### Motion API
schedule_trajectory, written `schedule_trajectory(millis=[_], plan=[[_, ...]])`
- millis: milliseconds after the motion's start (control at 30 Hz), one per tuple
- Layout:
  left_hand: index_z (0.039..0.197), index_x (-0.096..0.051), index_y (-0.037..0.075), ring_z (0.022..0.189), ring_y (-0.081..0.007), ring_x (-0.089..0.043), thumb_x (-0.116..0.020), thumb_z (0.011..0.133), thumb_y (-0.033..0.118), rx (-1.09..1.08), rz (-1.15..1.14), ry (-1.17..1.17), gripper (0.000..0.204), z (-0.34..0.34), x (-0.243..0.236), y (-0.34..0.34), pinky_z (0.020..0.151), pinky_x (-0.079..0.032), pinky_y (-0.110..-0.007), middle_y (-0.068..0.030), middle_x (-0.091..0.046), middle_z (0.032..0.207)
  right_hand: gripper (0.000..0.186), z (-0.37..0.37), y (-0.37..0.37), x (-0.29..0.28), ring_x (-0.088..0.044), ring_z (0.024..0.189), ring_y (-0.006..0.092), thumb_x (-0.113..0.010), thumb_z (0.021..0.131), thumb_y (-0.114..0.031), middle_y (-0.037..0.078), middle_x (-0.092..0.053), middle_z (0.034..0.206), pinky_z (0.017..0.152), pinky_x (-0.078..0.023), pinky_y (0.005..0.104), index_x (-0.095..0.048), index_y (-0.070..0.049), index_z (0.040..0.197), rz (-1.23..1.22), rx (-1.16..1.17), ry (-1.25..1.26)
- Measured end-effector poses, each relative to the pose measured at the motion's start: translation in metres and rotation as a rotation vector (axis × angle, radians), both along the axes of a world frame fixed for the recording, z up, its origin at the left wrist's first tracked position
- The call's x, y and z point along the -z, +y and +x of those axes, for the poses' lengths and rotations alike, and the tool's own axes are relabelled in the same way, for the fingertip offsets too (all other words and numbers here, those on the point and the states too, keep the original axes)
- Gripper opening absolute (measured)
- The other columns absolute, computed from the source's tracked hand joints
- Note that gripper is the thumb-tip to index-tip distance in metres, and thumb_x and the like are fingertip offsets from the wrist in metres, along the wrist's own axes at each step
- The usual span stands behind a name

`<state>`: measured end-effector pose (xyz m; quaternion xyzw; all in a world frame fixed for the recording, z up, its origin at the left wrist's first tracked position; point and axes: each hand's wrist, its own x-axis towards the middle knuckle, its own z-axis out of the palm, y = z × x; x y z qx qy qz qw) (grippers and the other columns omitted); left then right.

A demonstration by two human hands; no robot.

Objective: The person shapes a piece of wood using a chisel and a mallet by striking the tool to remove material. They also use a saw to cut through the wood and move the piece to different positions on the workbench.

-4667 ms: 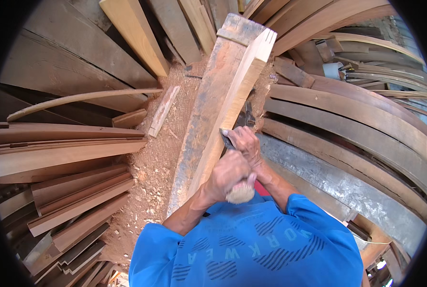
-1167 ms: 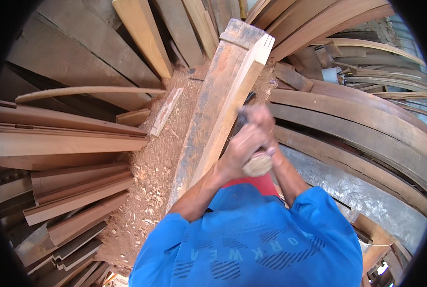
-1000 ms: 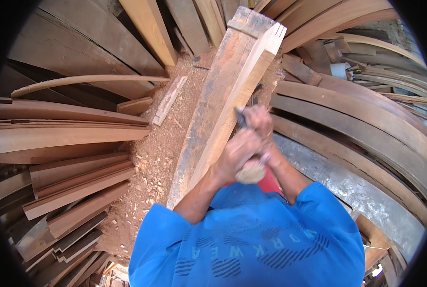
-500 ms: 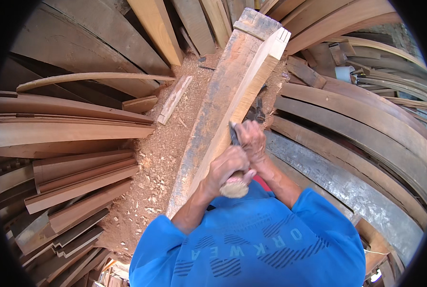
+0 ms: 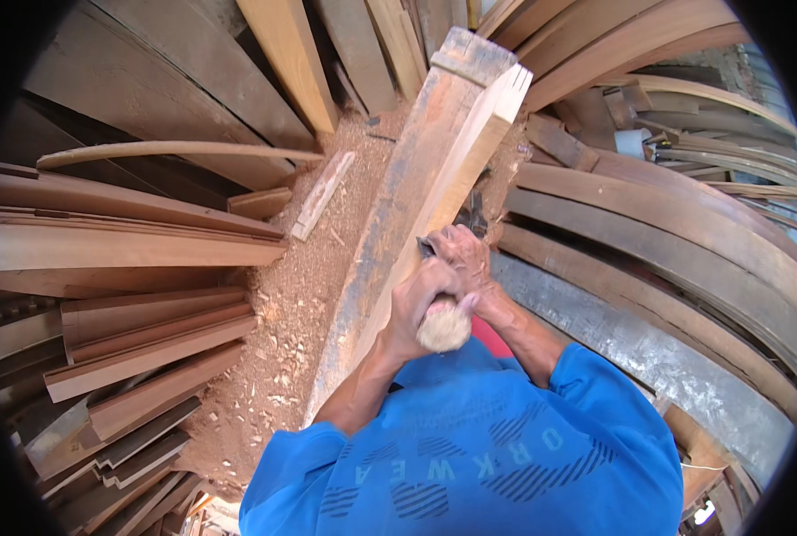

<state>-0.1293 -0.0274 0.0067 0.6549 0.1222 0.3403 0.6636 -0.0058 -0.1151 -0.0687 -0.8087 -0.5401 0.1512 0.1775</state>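
**Both hands on a wood-handled tool against the right flank of the beam**

Head view: Your left hand (image 5: pixel 421 299) is wrapped shut around the pale, rounded wooden handle (image 5: pixel 444 326) of a hand tool, its worn butt end poking out toward your chest. Your right hand (image 5: pixel 461 255) sits just ahead of it, fingers curled closed over the tool's front part, where a small dark piece of metal (image 5: pixel 425 247) shows beside the knuckles; what kind of blade it is cannot be made out. Held this way, one hand seems to push from behind while the other presses and steers near the cutting end, and both forearms run in line with the timber.

The tool is pressed against the right-hand edge of the long beam (image 5: pixel 416 205), roughly halfway along its visible length. The beam runs from your body up and away, leaning among the stacked stock, which puts the worked face within easy reach of both arms. Its broad top face is grey, stained and weathered, while the narrower right face looks fresh, pale and clean. Its far end is squared, with a step cut into it.

Reddish sawdust and chips (image 5: pixel 296 304) cover the ground to the beam's left. Straight planks (image 5: pixel 121 246) are stacked at left; curved boards (image 5: pixel 666 223) arc around the right side.
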Motion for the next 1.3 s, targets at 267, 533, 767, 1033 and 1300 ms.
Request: schedule_trajectory(millis=[267, 533, 767, 1033, 1300], plan=[[0.101, -0.058, 0.007, 0.076, -0.0208, -0.062, -0.084, 0.083, -0.001, -0.006, 0.067, -0.087, 0.033, -0.011, 0.011, -0.007, 0.070, -0.053, -0.039, -0.0063, -0.063, 0.085, 0.014, -0.018, -0.003, 0.011, -0.059, 0.078, 0.0292, -0.071, 0.081, -0.019, 0.008, -0.056, 0.082, 0.066, -0.053, 0.0445, -0.067, -0.013, 0.092, 0.028, 0.081, -0.182], [0.090, -0.061, 0.006, 0.076, -0.0246, -0.063, -0.082, 0.085, 0.000, 0.132, 0.277, -0.181, 0.023, 0.066, -0.019, 0.010, 0.069, -0.052, -0.040, -0.0079, -0.062, 0.082, 0.014, 0.060, 0.005, -0.008, -0.061, 0.077, 0.0279, -0.072, 0.083, -0.021, 0.008, -0.058, 0.079, 0.066, -0.052, 0.0440, -0.066, -0.013, 0.093, 0.348, 0.093, -0.285], [0.091, -0.062, 0.006, 0.075, -0.0270, -0.063, -0.083, 0.082, -0.001, 0.038, 0.105, -0.048, 0.024, -0.013, 0.005, -0.029, 0.069, -0.052, -0.041, -0.0094, -0.064, 0.084, 0.013, -0.035, -0.029, 0.005, -0.060, 0.077, 0.0256, -0.071, 0.084, -0.018, 0.007, -0.058, 0.078, 0.064, -0.053, 0.0421, -0.066, -0.012, 0.095, 0.130, 0.119, -0.139], [0.089, -0.060, 0.004, 0.077, -0.0319, -0.061, -0.085, 0.080, 0.002, 0.129, 0.221, -0.121, 0.026, 0.051, 0.002, -0.001, 0.074, -0.051, -0.044, -0.0126, -0.061, 0.085, 0.012, 0.054, 0.002, -0.009, -0.056, 0.073, 0.0258, -0.072, 0.089, -0.021, 0.008, -0.057, 0.077, 0.061, -0.049, 0.0409, -0.065, -0.011, 0.089, 0.272, 0.117, -0.237], [0.091, -0.062, 0.006, 0.074, -0.0228, -0.064, -0.084, 0.084, 0.001, 0.068, 0.051, 0.093, 0.023, -0.006, -0.015, -0.020, 0.072, -0.055, -0.036, -0.0073, -0.065, 0.082, 0.014, -0.010, -0.022, -0.005, -0.058, 0.074, 0.0240, -0.071, 0.088, -0.024, 0.007, -0.056, 0.074, 0.064, -0.050, 0.0414, -0.064, -0.014, 0.081, 0.186, 0.067, -0.086]])
